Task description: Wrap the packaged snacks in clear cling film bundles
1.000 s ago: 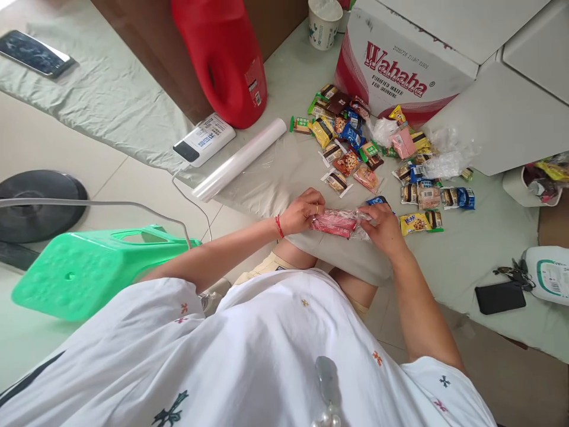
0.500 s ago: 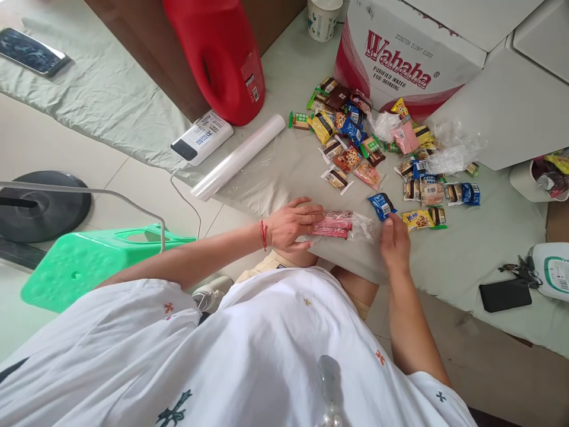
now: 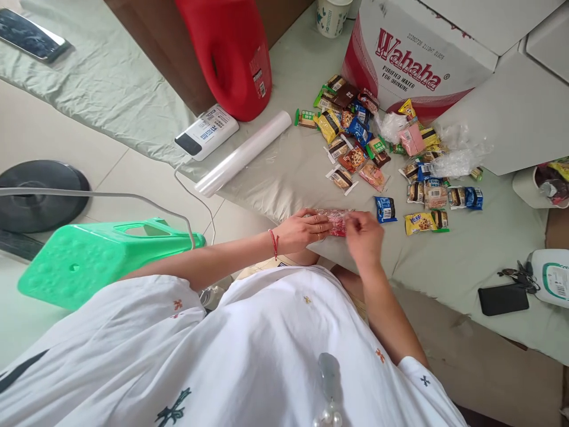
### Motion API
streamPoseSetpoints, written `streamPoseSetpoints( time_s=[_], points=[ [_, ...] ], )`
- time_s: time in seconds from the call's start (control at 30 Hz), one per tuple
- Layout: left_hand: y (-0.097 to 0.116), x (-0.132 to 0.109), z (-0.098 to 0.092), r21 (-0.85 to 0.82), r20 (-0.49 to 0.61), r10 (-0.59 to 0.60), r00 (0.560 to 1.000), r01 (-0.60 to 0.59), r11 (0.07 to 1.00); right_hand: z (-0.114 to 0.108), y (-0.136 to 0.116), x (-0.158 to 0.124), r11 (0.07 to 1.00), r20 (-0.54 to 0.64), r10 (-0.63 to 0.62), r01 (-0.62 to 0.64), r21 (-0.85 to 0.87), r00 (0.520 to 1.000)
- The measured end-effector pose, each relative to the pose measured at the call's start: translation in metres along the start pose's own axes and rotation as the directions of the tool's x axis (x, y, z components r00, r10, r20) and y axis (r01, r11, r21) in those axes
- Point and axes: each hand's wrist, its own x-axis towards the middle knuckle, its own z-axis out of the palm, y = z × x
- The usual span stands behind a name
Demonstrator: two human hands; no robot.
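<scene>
A pinkish-red bundle wrapped in clear plastic film (image 3: 334, 220) lies at the near edge of the cloth-covered table. My left hand (image 3: 304, 231) rests on the bundle's left part, fingers stretched out flat over it. At the right end my right hand (image 3: 365, 237) is closed, thumb and fingertips pinching the clear film; the exact grip is partly hidden by the fingers. Just beyond my right hand lies a small blue snack packet (image 3: 385, 209), not touched. A yellow cookie packet (image 3: 420, 223) is farther right.
Many wrapped snacks (image 3: 354, 159) lie before a Wahaha carton (image 3: 413, 71). A roll of clear film (image 3: 243, 153), a white power bank (image 3: 207, 131) and a red jug (image 3: 235, 59) are on the left. A black case (image 3: 504, 299) with keys lies right; a green stool (image 3: 106, 255) stands below.
My right hand has moved left from the blue packet to the bundle's right end, and the loose film there is drawn in. The blue packet is let go and lies turned.
</scene>
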Motion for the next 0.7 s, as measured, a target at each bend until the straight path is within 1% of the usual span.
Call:
streamPoseSetpoints(
  time_s=[0.07, 0.1, 0.13, 0.17, 0.2, 0.23, 0.27, 0.3, 0.33, 0.37, 0.43, 0.57, 0.63, 0.7],
  points=[
    [0.001, -0.003, -0.001, -0.030, -0.033, -0.027, 0.999, 0.026, 0.999, 0.020, -0.012, -0.007, 0.984, 0.073, -0.133, 0.141, -0.112, 0.988],
    [0.002, -0.005, -0.002, -0.036, -0.079, -0.087, 0.993, 0.084, 0.996, 0.028, -0.016, -0.012, 0.969, 0.100, -0.176, 0.190, -0.155, 0.979],
    [0.005, -0.009, -0.002, -0.041, -0.147, -0.191, 0.971, 0.187, 0.981, 0.034, -0.017, -0.017, 0.957, 0.113, -0.207, 0.225, -0.185, 0.972],
    [0.008, -0.013, -0.002, -0.049, -0.230, -0.333, 0.915, 0.330, 0.943, 0.037, -0.017, -0.022, 0.947, 0.117, -0.230, 0.250, -0.202, 0.966],
    [0.011, -0.016, -0.002, -0.066, -0.308, -0.484, 0.819, 0.490, 0.869, 0.039, -0.017, -0.026, 0.941, 0.117, -0.249, 0.269, -0.207, 0.961],
    [0.016, -0.019, -0.002, -0.087, -0.365, -0.612, 0.702, 0.629, 0.772, 0.039, -0.015, -0.029, 0.937, 0.118, -0.265, 0.285, -0.203, 0.957],
    [0.020, -0.021, -0.001, -0.103, -0.395, -0.701, 0.594, 0.729, 0.677, 0.038, -0.014, -0.032, 0.936, 0.119, -0.273, 0.293, -0.197, 0.955],
    [0.025, -0.022, 0.000, -0.110, -0.405, -0.752, 0.520, 0.789, 0.605, 0.037, -0.013, -0.034, 0.937, 0.121, -0.275, 0.294, -0.190, 0.954],
    [0.029, -0.021, 0.001, -0.108, -0.403, -0.775, 0.487, 0.816, 0.568, 0.036, -0.012, -0.035, 0.940, 0.124, -0.271, 0.290, -0.181, 0.955],
    [0.032, -0.021, 0.001, -0.104, -0.394, -0.782, 0.483, 0.822, 0.560, 0.035, -0.012, -0.035, 0.944, 0.128, -0.262, 0.282, -0.171, 0.957],
    [0.036, -0.018, 0.002, -0.118, -0.369, -0.780, 0.506, 0.807, 0.579, 0.034, -0.012, -0.034, 0.955, 0.141, -0.241, 0.260, -0.144, 0.960],
    [0.035, -0.011, -0.004, -0.289, -0.268, -0.791, 0.550, 0.737, 0.611, 0.037, -0.012, -0.035, 0.967, 0.171, -0.218, 0.236, -0.092, 0.961],
    [0.038, -0.002, -0.006, -0.338, -0.248, -0.783, 0.570, 0.707, 0.621, 0.039, -0.013, -0.037, 0.968, 0.163, -0.217, 0.234, -0.092, 0.962],
    [0.044, 0.012, -0.004, -0.298, -0.266, -0.756, 0.598, 0.695, 0.654, 0.040, -0.014, -0.038, 0.968, 0.150, -0.211, 0.228, -0.107, 0.966]
  ],
)
